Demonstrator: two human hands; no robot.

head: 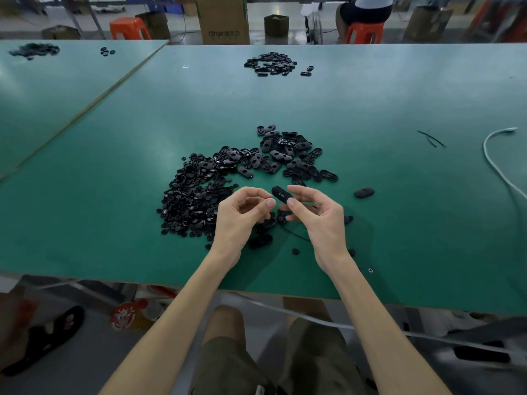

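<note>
The right hand (320, 220) pinches a black oval plastic shell (281, 194) between thumb and forefinger, holding it in the air just above the green tabletop (114, 195). The left hand (239, 219) hovers beside it, its fingers (256, 192) curled towards the thumb; I cannot tell whether they hold anything. Below and to the left lies a heap of small round black parts (191, 201), with a heap of oval shells (285, 155) behind. One assembled oval piece (364, 192) lies alone to the right.
</note>
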